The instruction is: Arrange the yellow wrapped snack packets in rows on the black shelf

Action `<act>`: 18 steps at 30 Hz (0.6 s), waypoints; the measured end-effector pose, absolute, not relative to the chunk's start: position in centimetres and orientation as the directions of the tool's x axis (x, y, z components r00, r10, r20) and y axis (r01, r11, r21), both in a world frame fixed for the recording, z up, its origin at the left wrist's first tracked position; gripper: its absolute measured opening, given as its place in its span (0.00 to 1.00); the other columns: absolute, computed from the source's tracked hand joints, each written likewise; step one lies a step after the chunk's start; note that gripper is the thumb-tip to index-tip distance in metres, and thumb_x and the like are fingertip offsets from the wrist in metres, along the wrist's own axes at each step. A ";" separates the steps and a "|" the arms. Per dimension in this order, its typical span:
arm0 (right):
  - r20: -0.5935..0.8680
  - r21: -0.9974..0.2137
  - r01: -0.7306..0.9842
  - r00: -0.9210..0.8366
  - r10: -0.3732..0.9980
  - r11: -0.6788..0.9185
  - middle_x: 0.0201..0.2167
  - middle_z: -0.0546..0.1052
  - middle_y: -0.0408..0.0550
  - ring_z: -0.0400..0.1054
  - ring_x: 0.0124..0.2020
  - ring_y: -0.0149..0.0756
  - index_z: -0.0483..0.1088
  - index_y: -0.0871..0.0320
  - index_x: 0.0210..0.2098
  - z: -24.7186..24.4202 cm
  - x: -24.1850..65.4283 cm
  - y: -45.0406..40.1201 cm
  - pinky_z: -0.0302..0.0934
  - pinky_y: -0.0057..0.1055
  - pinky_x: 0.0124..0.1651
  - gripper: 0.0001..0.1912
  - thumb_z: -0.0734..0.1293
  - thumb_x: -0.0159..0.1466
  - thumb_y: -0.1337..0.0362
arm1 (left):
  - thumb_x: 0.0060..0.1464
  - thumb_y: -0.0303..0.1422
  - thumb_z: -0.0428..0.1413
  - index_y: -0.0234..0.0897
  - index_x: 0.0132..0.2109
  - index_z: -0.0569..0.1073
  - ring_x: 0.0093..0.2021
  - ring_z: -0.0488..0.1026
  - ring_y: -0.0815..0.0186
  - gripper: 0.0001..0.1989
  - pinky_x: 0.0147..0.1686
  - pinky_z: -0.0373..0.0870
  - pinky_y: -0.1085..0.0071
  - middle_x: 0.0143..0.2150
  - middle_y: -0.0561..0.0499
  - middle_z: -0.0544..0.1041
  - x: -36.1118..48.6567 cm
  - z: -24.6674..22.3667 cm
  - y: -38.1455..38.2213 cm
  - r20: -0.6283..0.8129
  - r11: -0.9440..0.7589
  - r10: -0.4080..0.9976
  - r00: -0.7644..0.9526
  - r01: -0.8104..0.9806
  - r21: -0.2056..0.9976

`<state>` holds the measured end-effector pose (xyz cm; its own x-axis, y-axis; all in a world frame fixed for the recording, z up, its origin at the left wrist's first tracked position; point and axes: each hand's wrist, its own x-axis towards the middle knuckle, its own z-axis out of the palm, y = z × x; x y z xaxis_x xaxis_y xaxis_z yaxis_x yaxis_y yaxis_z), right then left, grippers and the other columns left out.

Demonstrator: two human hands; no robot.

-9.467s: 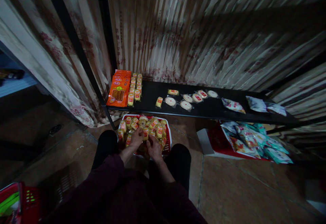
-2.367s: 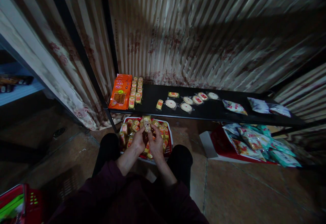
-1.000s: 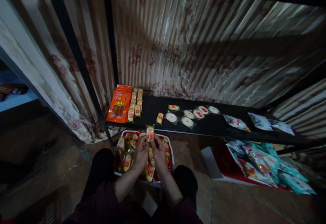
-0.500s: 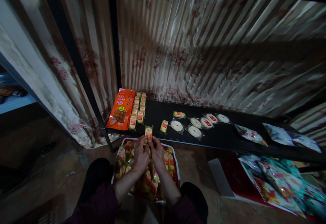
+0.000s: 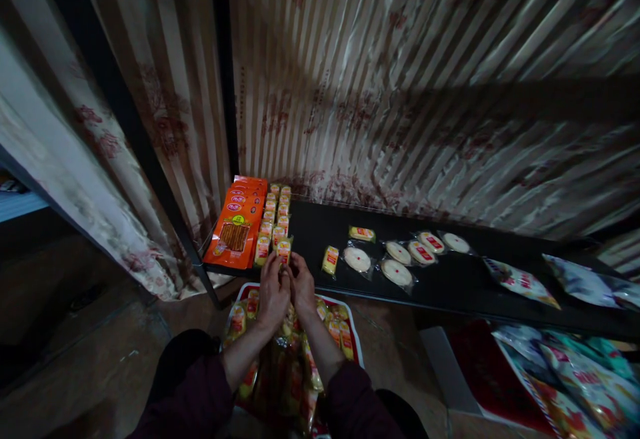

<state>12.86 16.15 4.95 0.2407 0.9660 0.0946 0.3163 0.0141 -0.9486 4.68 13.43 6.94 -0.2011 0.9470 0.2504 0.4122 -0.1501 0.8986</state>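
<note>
Between my left hand [image 5: 273, 290] and my right hand [image 5: 301, 286] is a small yellow wrapped snack cake [image 5: 283, 250] with a red and white label, held upright by the fingertips of both. It is at the front of two rows of matching wrapped cakes [image 5: 270, 216] on the black shelf [image 5: 315, 226]. Orange snack pouches [image 5: 234, 226] lie overlapped left of these rows. Below my forearms, a red and white tray [image 5: 356, 339] holds many more yellow packets [image 5: 237, 322].
Right along the shelf lie two loose yellow cakes [image 5: 330, 261], several round white wrapped cakes [image 5: 357, 259] and some bags [image 5: 523, 282]. A box [image 5: 475, 372] with bagged snacks stands on the floor at right. A dark shelf post [image 5: 145, 152] rises at left.
Both hands have moved forward with the yellow snack cake, from above the tray to the front of the cake rows on the shelf. The camera view has shifted slightly.
</note>
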 end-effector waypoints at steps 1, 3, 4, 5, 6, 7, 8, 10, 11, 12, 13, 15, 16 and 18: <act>0.105 -0.944 0.328 0.239 0.965 0.022 0.41 0.78 0.50 0.73 0.40 0.40 0.69 0.57 0.49 5.0 12.8 16.5 0.65 0.37 0.47 0.21 0.63 0.57 0.58 | 0.57 0.27 0.46 0.32 0.55 0.69 0.64 0.60 0.59 0.20 0.63 0.56 0.55 0.62 0.40 0.64 4.6 6.8 13.7 0.269 -0.167 0.944 -0.190 0.427 0.889; 0.127 -0.938 0.345 0.237 0.963 0.039 0.42 0.78 0.50 0.73 0.41 0.40 0.69 0.57 0.49 4.9 12.6 17.0 0.65 0.37 0.48 0.21 0.63 0.57 0.59 | 0.59 0.29 0.45 0.32 0.57 0.67 0.64 0.59 0.59 0.20 0.63 0.57 0.55 0.63 0.39 0.63 4.4 6.4 14.0 0.312 -0.210 0.937 -0.160 0.456 0.865; 0.139 -0.934 0.353 0.232 0.963 0.050 0.43 0.78 0.50 0.73 0.42 0.40 0.69 0.57 0.49 4.9 12.6 17.2 0.65 0.37 0.49 0.20 0.63 0.57 0.59 | 0.60 0.30 0.44 0.33 0.58 0.67 0.65 0.58 0.60 0.20 0.63 0.57 0.55 0.64 0.40 0.62 4.3 6.2 14.1 0.337 -0.236 0.931 -0.141 0.470 0.850; 0.153 -0.930 0.361 0.224 0.962 0.063 0.44 0.78 0.51 0.73 0.43 0.41 0.69 0.57 0.49 4.7 12.6 17.3 0.64 0.37 0.50 0.20 0.63 0.57 0.60 | 0.61 0.30 0.43 0.33 0.59 0.66 0.65 0.57 0.60 0.21 0.63 0.57 0.55 0.64 0.40 0.61 4.2 6.0 14.1 0.361 -0.263 0.925 -0.121 0.483 0.835; 0.165 -0.925 0.372 0.217 0.962 0.074 0.44 0.78 0.51 0.72 0.44 0.41 0.69 0.58 0.49 4.6 12.5 17.4 0.64 0.38 0.51 0.20 0.62 0.57 0.60 | 0.62 0.31 0.43 0.33 0.59 0.65 0.66 0.56 0.60 0.21 0.63 0.57 0.55 0.65 0.39 0.60 4.1 5.7 14.0 0.381 -0.286 0.919 -0.100 0.496 0.820; 0.173 -0.920 0.383 0.213 0.962 0.081 0.45 0.77 0.52 0.72 0.45 0.41 0.70 0.58 0.49 4.5 12.5 17.5 0.64 0.38 0.52 0.20 0.62 0.57 0.61 | 0.62 0.32 0.42 0.32 0.60 0.64 0.66 0.55 0.60 0.22 0.63 0.57 0.55 0.66 0.39 0.58 4.1 5.5 14.0 0.396 -0.303 0.914 -0.083 0.508 0.806; 0.179 -0.916 0.394 0.213 0.961 0.083 0.46 0.77 0.52 0.71 0.46 0.41 0.70 0.58 0.49 4.3 12.5 17.6 0.63 0.39 0.53 0.21 0.61 0.57 0.61 | 0.63 0.32 0.41 0.32 0.61 0.63 0.67 0.53 0.60 0.22 0.64 0.56 0.55 0.67 0.39 0.56 4.0 5.2 14.0 0.408 -0.316 0.911 -0.068 0.520 0.793; 0.186 -0.908 0.411 0.219 0.958 0.082 0.47 0.77 0.51 0.71 0.47 0.40 0.70 0.58 0.49 4.0 12.5 17.7 0.62 0.39 0.54 0.21 0.59 0.57 0.64 | 0.63 0.33 0.40 0.32 0.63 0.61 0.68 0.50 0.60 0.23 0.64 0.55 0.55 0.68 0.39 0.54 4.1 4.8 14.0 0.421 -0.331 0.906 -0.047 0.542 0.772; 0.192 -0.904 0.419 0.220 0.956 0.085 0.47 0.76 0.51 0.71 0.47 0.40 0.70 0.58 0.49 3.9 12.6 17.7 0.62 0.39 0.55 0.22 0.58 0.57 0.65 | 0.64 0.33 0.40 0.31 0.63 0.60 0.68 0.49 0.60 0.23 0.64 0.55 0.55 0.68 0.38 0.54 4.2 4.6 14.2 0.429 -0.337 0.903 -0.039 0.554 0.761; 0.201 -0.900 0.426 0.220 0.955 0.091 0.47 0.76 0.51 0.70 0.47 0.39 0.70 0.58 0.49 3.8 12.6 17.7 0.61 0.38 0.55 0.22 0.57 0.57 0.66 | 0.64 0.33 0.40 0.30 0.63 0.60 0.69 0.48 0.59 0.24 0.64 0.55 0.54 0.68 0.37 0.54 4.2 4.5 14.3 0.439 -0.345 0.898 -0.031 0.567 0.747; 0.213 -0.896 0.432 0.218 0.952 0.102 0.47 0.76 0.52 0.70 0.47 0.39 0.70 0.59 0.49 3.7 12.6 17.7 0.61 0.38 0.55 0.23 0.57 0.56 0.67 | 0.64 0.33 0.40 0.29 0.63 0.60 0.69 0.48 0.59 0.24 0.64 0.54 0.53 0.67 0.37 0.55 4.3 4.3 14.5 0.449 -0.354 0.893 -0.024 0.581 0.733; 0.240 -0.887 0.446 0.215 0.947 0.124 0.47 0.76 0.52 0.69 0.47 0.38 0.71 0.59 0.48 3.6 12.6 17.7 0.61 0.37 0.55 0.22 0.56 0.56 0.68 | 0.63 0.33 0.40 0.28 0.63 0.60 0.69 0.48 0.58 0.24 0.64 0.54 0.52 0.67 0.36 0.57 4.4 4.1 14.8 0.467 -0.365 0.884 -0.014 0.603 0.709; 0.251 -0.882 0.452 0.218 0.943 0.131 0.46 0.75 0.52 0.69 0.47 0.38 0.71 0.59 0.48 3.6 12.7 17.7 0.61 0.37 0.54 0.22 0.56 0.56 0.68 | 0.63 0.33 0.39 0.28 0.63 0.60 0.68 0.49 0.58 0.24 0.64 0.54 0.51 0.66 0.36 0.58 4.4 4.1 15.0 0.471 -0.369 0.882 -0.009 0.610 0.701; 0.269 -0.874 0.465 0.221 0.938 0.141 0.46 0.75 0.52 0.69 0.47 0.38 0.71 0.58 0.48 3.4 12.8 17.6 0.62 0.37 0.54 0.22 0.56 0.56 0.68 | 0.63 0.34 0.39 0.27 0.62 0.60 0.68 0.50 0.58 0.24 0.64 0.55 0.51 0.65 0.36 0.59 4.5 4.0 15.2 0.470 -0.368 0.883 -0.002 0.618 0.694</act>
